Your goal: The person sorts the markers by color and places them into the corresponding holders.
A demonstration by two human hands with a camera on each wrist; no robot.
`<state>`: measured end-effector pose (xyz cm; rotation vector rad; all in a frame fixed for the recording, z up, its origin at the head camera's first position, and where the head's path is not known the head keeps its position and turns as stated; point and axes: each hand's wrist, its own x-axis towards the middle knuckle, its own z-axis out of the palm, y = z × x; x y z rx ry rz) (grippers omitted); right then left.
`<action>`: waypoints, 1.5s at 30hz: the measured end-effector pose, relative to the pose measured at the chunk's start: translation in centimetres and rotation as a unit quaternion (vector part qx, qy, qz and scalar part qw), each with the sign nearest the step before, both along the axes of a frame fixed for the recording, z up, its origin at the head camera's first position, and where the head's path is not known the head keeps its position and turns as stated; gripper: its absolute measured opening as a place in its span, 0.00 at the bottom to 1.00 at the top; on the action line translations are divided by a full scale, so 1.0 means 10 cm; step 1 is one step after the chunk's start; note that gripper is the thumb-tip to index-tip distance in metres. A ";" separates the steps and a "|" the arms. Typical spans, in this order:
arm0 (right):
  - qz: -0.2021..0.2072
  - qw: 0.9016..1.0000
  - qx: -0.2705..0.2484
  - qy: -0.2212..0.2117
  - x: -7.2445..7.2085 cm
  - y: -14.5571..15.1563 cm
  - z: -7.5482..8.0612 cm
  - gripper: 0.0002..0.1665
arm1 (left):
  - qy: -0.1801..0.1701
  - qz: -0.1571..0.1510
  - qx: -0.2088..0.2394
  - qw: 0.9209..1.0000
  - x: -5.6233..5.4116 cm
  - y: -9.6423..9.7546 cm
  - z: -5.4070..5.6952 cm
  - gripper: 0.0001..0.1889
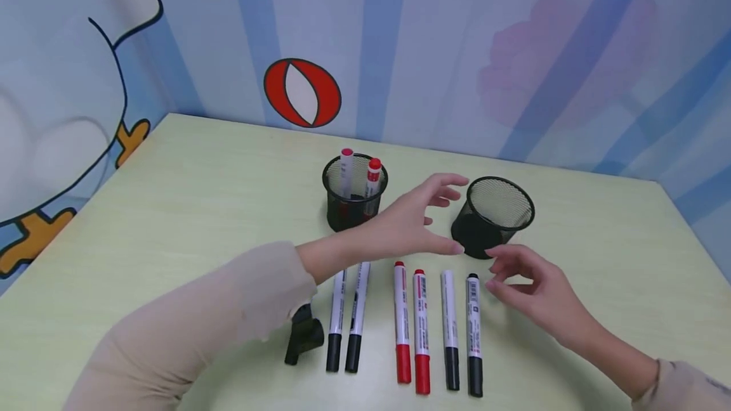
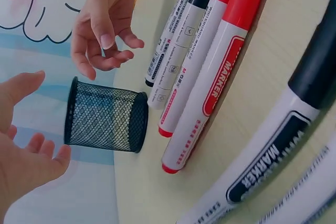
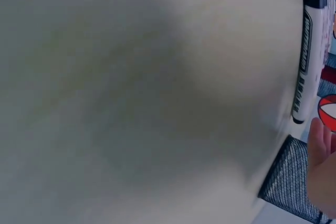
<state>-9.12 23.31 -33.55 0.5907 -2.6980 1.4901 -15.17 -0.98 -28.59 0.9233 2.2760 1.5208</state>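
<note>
A black mesh pen cup [image 1: 476, 236] stands on the table between my two hands. My left hand [image 1: 408, 224] reaches over from the left, its fingers spread and thumb apart, on the cup's left side. At the cup's near right side is my right hand [image 1: 539, 290], fingers loosely bent and holding nothing. In the left wrist view, gaps show between the mesh cup [image 2: 105, 116] and both the left hand [image 2: 26, 156] and the right hand [image 2: 107, 27]. The right wrist view shows mostly tabletop, with part of the mesh cup [image 3: 289, 182] at its lower right.
A second mesh cup [image 1: 337, 213] behind my left forearm holds two red-ended markers. In front lie black-capped markers [image 1: 354, 335], red-capped markers [image 1: 421, 335] and more black-capped markers [image 1: 474, 335]. A black object [image 1: 302, 335] sits by the left sleeve. A patterned wall [image 1: 434, 49] rises behind.
</note>
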 end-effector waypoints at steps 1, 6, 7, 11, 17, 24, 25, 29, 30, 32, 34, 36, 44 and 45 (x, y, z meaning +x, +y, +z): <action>-0.016 1.000 -0.003 -0.018 0.01 0.00 -0.02 0.24 | -0.004 0.004 0.003 1.000 -0.02 0.04 -0.03 0.43; -0.087 0.986 -0.037 -0.137 0.01 -0.02 -0.03 0.30 | -0.025 0.020 0.014 0.999 -0.11 0.22 -0.19 0.46; -0.095 0.981 -0.048 -0.161 0.00 -0.02 -0.02 0.32 | -0.032 0.024 0.015 0.999 -0.13 0.25 -0.21 0.46; -0.115 0.963 -0.065 -0.233 -0.03 -0.05 0.00 0.38 | -0.052 0.030 0.024 0.998 -0.20 0.33 -0.26 0.47; -0.124 0.953 -0.063 -0.271 -0.07 -0.12 -0.03 0.42 | -0.066 0.032 0.028 0.997 -0.28 0.38 -0.31 0.48; -0.140 0.945 -0.061 -0.288 -0.07 -0.21 -0.06 0.42 | -0.125 0.043 0.032 0.991 -0.39 0.48 -0.34 0.49; -0.141 0.945 -0.057 -0.290 -0.07 -0.23 -0.06 0.42 | -0.135 0.045 0.033 0.989 -0.40 0.48 -0.34 0.49; -0.150 0.944 -0.036 -0.292 -0.06 -0.27 -0.04 0.42 | -0.153 0.040 0.025 0.987 -0.43 0.50 -0.32 0.48; -0.151 0.944 -0.031 -0.291 -0.06 -0.28 -0.04 0.42 | -0.155 0.036 0.025 0.987 -0.44 0.50 -0.32 0.48; -0.153 0.945 -0.022 -0.287 -0.06 -0.30 -0.04 0.41 | -0.161 0.027 0.024 0.986 -0.46 0.50 -0.33 0.48; -0.153 0.947 -0.015 -0.281 -0.07 -0.31 -0.04 0.40 | -0.165 0.017 0.023 0.986 -0.47 0.50 -0.36 0.47; -0.154 0.949 -0.006 -0.273 -0.07 -0.32 -0.05 0.40 | -0.170 0.012 0.024 0.985 -0.49 0.49 -0.38 0.47; -0.156 0.955 0.028 -0.252 -0.08 -0.35 -0.07 0.38 | -0.168 0.017 0.025 0.985 -0.54 0.54 -0.43 0.47; -0.156 0.955 0.031 -0.250 -0.08 -0.35 -0.07 0.38 | -0.166 0.016 0.026 0.986 -0.54 0.55 -0.43 0.48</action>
